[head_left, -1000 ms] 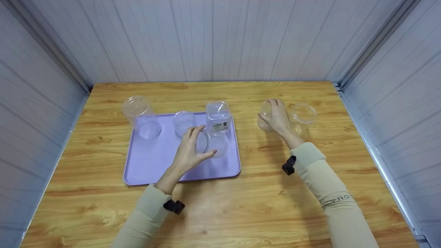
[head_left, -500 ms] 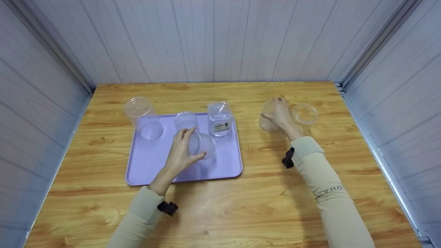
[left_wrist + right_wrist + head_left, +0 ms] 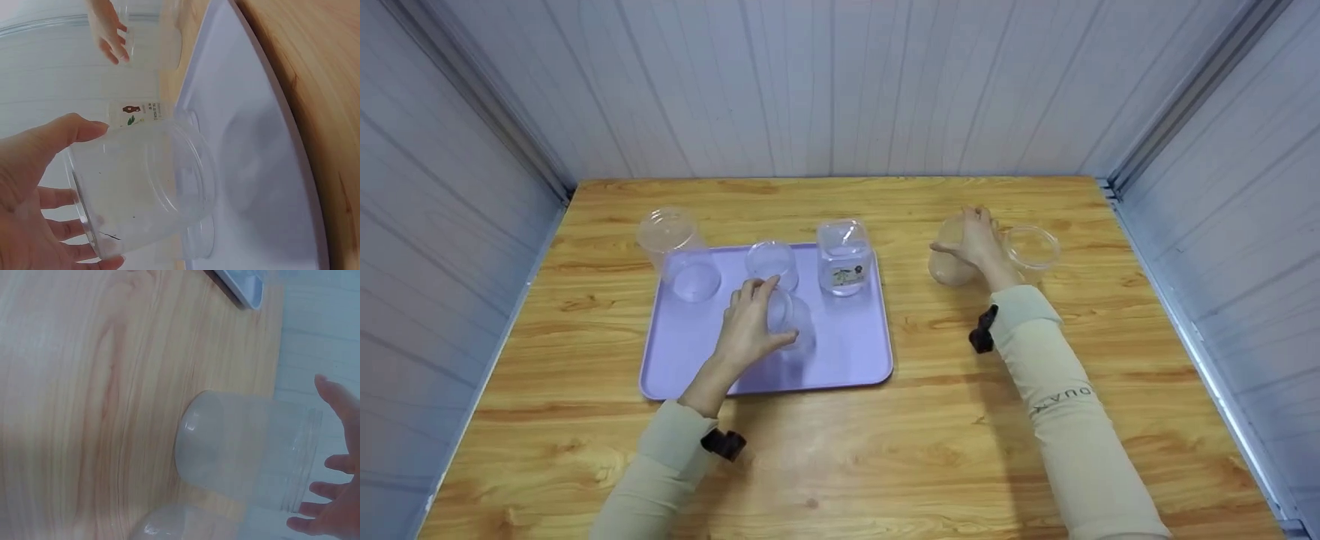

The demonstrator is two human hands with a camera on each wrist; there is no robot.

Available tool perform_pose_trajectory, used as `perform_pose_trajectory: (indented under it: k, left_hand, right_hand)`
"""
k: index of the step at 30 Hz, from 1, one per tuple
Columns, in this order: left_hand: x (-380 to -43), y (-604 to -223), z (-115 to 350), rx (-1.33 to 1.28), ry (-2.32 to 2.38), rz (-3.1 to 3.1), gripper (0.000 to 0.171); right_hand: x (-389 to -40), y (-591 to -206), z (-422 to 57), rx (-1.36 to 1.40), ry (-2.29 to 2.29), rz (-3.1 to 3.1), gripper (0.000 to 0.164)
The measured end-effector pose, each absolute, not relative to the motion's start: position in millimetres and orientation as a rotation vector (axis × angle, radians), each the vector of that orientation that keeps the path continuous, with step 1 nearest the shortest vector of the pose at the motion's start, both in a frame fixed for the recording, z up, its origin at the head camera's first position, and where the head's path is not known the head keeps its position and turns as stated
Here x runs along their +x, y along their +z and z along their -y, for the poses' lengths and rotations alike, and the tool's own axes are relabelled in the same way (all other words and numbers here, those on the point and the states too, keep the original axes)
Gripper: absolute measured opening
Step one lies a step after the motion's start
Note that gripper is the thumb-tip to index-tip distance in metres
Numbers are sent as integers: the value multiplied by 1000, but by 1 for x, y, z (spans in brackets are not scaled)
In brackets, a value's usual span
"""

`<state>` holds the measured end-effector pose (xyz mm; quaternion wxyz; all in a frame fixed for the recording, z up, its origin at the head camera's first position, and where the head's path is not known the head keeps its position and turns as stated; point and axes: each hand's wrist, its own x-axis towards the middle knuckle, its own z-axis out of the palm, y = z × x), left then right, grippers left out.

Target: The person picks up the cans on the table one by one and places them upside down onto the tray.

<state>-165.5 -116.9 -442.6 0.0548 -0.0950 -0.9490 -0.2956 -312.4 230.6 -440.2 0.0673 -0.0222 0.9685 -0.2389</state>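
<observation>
three clear containers already stand on the purple tray [image 3: 682,371]: a tall jar [image 3: 679,259] at its far left corner, a small tub [image 3: 771,261] near the middle of the far edge, and a labelled square jar [image 3: 844,255] towards the far right corner. a fourth, the round jar [image 3: 140,185], is over the tray, tilted, with the left hand [image 3: 746,326] gripping it round the mouth; whether its base touches cannot be told, so its placing looks unfinished. the right hand [image 3: 981,241] is spread wide about the mouth of a frosty jar [image 3: 236,444] upright on the bench [image 3: 840,465], and appears to have no hold on it. that one and the clear jar [image 3: 1033,255] beside it, both off the tray, seem to be what is left.
</observation>
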Motion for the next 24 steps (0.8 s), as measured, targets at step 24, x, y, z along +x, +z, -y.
perform_pose_trajectory:
  k: [24]
  left_hand:
    - [-167, -440, 150, -153, -815, 3068, 83]
  right_hand:
    - [-317, -435, -231, 98, -703, -2806, 88]
